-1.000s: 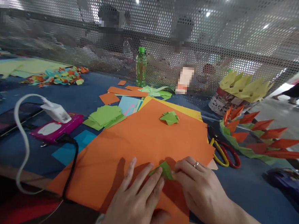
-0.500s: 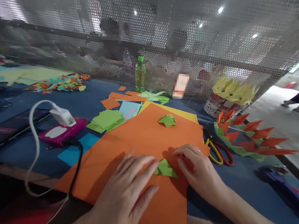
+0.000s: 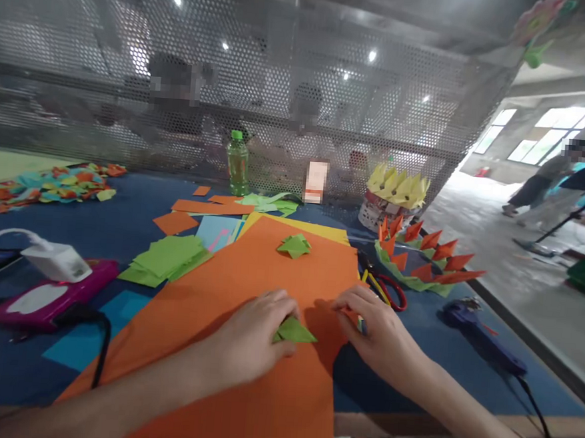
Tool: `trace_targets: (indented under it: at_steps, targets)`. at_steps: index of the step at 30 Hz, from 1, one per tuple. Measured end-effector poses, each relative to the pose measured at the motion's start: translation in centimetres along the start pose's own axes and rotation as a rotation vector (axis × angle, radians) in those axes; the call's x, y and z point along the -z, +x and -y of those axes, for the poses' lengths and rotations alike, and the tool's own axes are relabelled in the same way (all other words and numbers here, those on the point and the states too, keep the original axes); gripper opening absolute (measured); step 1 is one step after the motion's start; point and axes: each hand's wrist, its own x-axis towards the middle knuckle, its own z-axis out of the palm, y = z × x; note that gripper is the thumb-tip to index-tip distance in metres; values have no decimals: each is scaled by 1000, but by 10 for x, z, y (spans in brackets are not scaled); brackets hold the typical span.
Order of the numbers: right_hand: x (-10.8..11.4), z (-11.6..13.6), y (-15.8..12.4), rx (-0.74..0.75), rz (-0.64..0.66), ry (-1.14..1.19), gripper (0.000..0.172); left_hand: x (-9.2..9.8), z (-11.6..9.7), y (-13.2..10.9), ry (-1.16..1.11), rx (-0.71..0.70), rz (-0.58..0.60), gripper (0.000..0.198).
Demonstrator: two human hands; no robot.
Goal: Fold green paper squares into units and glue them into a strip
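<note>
Pinched between the thumb and curled fingers of the left hand (image 3: pixel 260 330), over a broad, flat sheet of orange paper (image 3: pixel 248 282): a small green triangular piece of folded paper (image 3: pixel 299 331). Cannot tell from this angle about resting on the sheet or sitting slightly clear of it. Across a gap from its tip, the right hand (image 3: pixel 379 328), with fingers bent and bunched side by side, thumb close to the index finger; cannot tell about contact between those tips or anything gripped there. Probably next to weightless, crisp along the folds yet easily bent, with little slip against dry skin; likely to crease or spring open under a careless squeeze. Best taken flat across the folded layers between thumb and fingertips, sparing the thin point. Pointing by one sharp tip out of the left fingers toward the right side, slanting slightly toward the body; long axis roughly crosswise, opposite end hidden inside the grip. Beyond the fingertips, on the same sheet, a many-pointed green folded-paper piece (image 3: pixel 294 246); past the left knuckles, a loose stack of light-green paper squares (image 3: pixel 169 260); just beyond the right fingers, red-and-yellow-handled scissors (image 3: pixel 402 290).
</note>
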Motion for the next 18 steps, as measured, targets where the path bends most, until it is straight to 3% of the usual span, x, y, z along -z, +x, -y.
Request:
trace_targets:
  at_steps: [6, 14, 18]
  targets:
    - [30, -19, -33, -111, -17, -175, 14, 14, 9, 6, -199, 72, 105, 14]
    - [78, -102, -99, -492, -180, -660, 37, 41, 37, 34, -402, 140, 165, 33]
    - [88, -134, -126, -588, -185, -712, 49, 44, 38, 39, -482, 165, 155, 37]
